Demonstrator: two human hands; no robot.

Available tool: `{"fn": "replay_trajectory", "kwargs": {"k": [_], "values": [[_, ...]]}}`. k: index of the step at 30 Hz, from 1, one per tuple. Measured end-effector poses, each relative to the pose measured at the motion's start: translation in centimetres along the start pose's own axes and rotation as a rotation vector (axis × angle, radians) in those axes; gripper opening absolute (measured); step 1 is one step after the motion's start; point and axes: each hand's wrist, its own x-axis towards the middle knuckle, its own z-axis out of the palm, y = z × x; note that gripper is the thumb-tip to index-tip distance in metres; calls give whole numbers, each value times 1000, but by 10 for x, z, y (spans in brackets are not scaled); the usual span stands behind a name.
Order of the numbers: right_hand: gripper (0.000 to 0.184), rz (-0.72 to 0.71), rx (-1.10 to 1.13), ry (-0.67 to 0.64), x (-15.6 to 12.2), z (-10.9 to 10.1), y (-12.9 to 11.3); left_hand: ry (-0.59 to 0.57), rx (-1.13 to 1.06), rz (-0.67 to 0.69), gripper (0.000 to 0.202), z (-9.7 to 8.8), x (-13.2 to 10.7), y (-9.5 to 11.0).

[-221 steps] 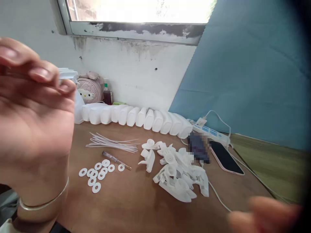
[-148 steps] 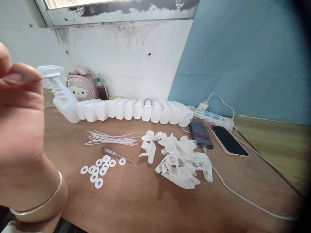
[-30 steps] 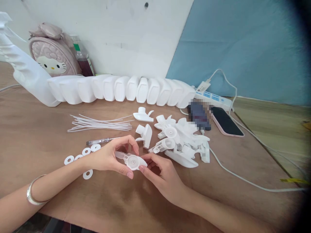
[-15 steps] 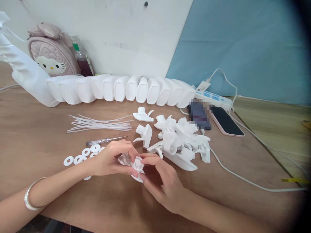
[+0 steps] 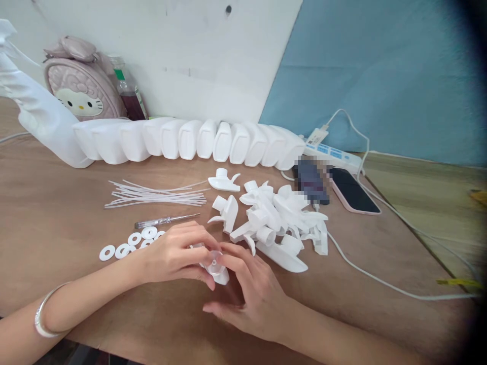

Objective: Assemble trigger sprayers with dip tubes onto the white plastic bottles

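Note:
Between my hands is a white trigger spray head (image 5: 217, 274), its round collar turned up toward me and a small stem showing inside. My left hand (image 5: 186, 253) holds it from the left, fingers over the far side and thumb low in front. From the right, the curled fingers of my right hand (image 5: 251, 289) grip the collar's edge, while the thumb stands apart below. My fingers hide much of the spray head. Left of my hands lie several white ring washers (image 5: 107, 252) and a clear-handled screwdriver (image 5: 163, 221).
A pile of white spray heads (image 5: 270, 208) lies to the right. Thin white tubes (image 5: 152, 194) lie behind the screwdriver. White bottles (image 5: 188, 139) form a row at the back. Phones (image 5: 353, 190), a power strip (image 5: 337, 152) and a cable (image 5: 384, 289) occupy the right side.
My right thumb has come away from the spray head and dropped lower. The left fingers have shifted over the head, and its collar has tilted. One part in the pile has moved slightly.

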Motion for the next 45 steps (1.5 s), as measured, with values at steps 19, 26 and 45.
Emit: {"fn": "replay_trajectory", "kwargs": {"k": [19, 26, 45], "values": [[24, -32, -117, 38, 4, -2, 2, -35, 24, -3, 15, 0, 0, -4], [14, -87, -160, 46, 7, -2, 5, -21, 33, 5, 14, 0, -1, -5], [20, -87, -98, 3, 5, 0, 11, -18, 76, 21, 17, -1, -1, -7]]}}
